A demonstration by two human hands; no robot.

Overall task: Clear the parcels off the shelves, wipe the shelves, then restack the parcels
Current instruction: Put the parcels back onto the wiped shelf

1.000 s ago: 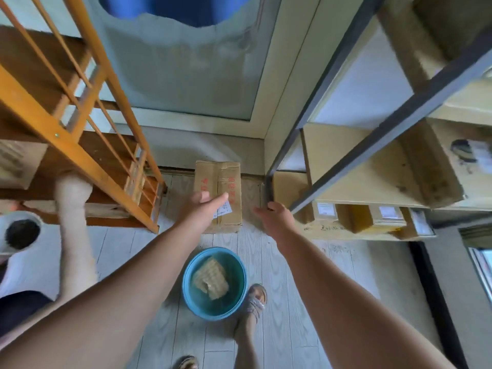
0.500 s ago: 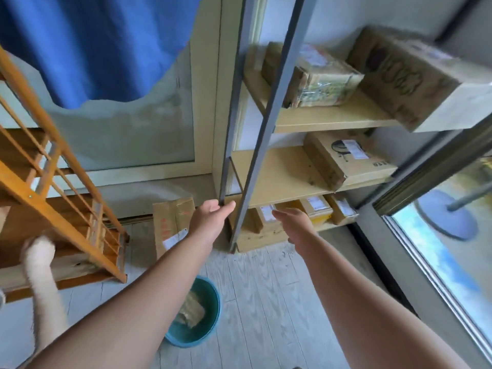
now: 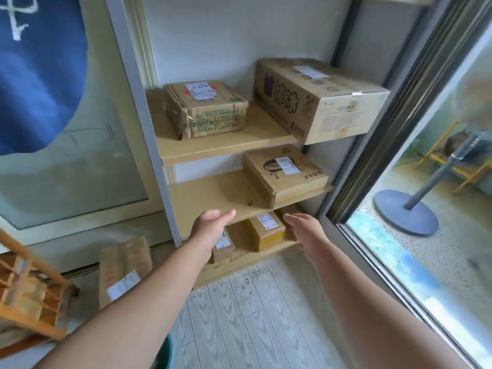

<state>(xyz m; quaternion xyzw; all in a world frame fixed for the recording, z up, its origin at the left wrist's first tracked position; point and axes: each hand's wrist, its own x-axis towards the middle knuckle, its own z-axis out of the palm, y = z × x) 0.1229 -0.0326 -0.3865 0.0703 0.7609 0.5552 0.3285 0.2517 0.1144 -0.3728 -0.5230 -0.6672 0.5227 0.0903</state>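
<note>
Still, shelves (image 3: 229, 145) hold 6 parcels (image 3: 206, 110).

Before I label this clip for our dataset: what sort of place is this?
Probably a small parcel pickup or storage room. Labelled cardboard parcels sit on a metal-framed shelf, another parcel stands on the plank floor, and a glass door opens outdoors.

tan shelves (image 3: 226, 193) — brown parcels (image 3: 206, 111), white labels (image 3: 201, 90) — blue curtain (image 3: 37, 75).
</note>
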